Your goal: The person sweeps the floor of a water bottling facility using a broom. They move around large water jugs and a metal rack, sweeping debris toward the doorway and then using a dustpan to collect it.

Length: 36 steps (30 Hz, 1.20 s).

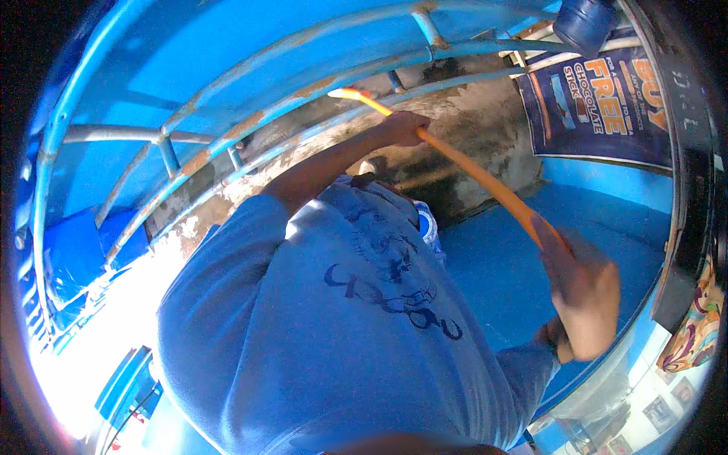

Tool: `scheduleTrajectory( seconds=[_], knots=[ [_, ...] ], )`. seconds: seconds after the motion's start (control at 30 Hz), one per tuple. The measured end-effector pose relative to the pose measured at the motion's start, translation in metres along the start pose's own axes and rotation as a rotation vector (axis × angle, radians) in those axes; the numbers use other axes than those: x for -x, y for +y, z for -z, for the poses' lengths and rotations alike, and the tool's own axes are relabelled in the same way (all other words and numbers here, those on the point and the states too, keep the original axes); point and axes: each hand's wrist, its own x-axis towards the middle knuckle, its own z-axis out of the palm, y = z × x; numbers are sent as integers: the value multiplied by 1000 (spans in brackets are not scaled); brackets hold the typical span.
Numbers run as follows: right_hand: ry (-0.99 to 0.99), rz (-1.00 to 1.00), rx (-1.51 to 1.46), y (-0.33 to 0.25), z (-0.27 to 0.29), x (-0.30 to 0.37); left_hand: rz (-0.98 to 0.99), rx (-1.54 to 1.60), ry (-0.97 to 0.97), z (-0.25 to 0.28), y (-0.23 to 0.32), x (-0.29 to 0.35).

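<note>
Here, left hand point(406, 127), right hand point(585, 297) gripping orange stick point(472, 168); blue surface point(595, 220), stained wall point(502, 114), rusty railing point(311, 90)

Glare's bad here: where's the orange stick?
In the head view, the stick slants from upper middle down rightward, held by the left hand and right hand.

A person wears a loose blue top point(303, 334) with dark, curving print point(394, 296) across the front; the left sleeve point(220, 258) leaves the forearm point(326, 167) bare, the right sleeve point(525, 375) matches, and left hand point(403, 129) and right hand point(588, 299) are uncovered.
</note>
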Motion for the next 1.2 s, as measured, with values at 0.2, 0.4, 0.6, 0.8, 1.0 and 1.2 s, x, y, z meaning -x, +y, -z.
scheduleTrajectory(
  seconds=[0.2, 0.4, 0.6, 0.8, 1.0, 1.2],
  knots=[
    [-7, 69, -78, 14, -16, -11, -111, 107, -25, -6, -5, 41],
    [72, -112, -26, 4, 36, 51, -297, 119, -25, 19, 51, 20],
    [43, -273, 171, -40, 48, 77, -476, 95, -59, 23, 95, -36],
    [70, -435, 216, -10, 2, 69, -670, 134, 107, -13, 100, -149],
    [194, -519, 303, 69, -57, 49, -703, -79, 97, -52, 119, -264],
    [243, -557, 116, 190, -99, 27, -637, -82, 342, -80, 134, -380]
  ],
)
